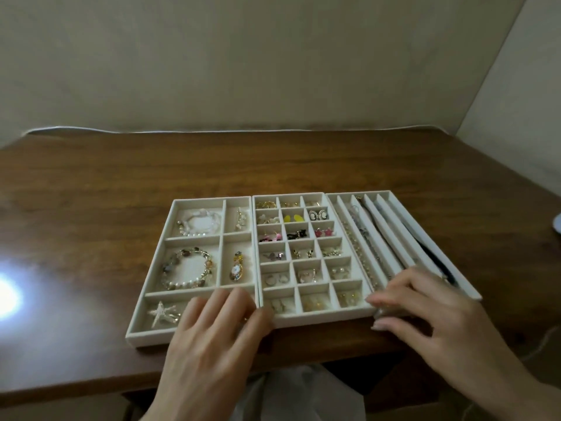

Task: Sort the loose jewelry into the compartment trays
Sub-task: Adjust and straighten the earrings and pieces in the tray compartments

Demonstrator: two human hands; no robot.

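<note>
Three cream compartment trays sit side by side on the wooden table. The left tray [170,232] holds bracelets [188,268], a brooch [236,267] and a star hairpin [162,312]. Earrings fill the small squares of the middle tray [309,317]. The right tray [397,208] has long slots with chains and a dark cord. My left hand [212,335] lies flat, fingers straight, over the left tray's near right corner. My right hand [425,305] rests on the near end of the right tray, fingers slightly bent, thumb against the tray's front edge. Neither hand visibly holds jewelry.
The brown table [121,177] stretches behind and left of the trays, with a bright light glare [6,296] at the left. A pale wall stands behind. A white plastic bag [291,396] hangs below the table's front edge. A pale object [557,229] peeks in at the right edge.
</note>
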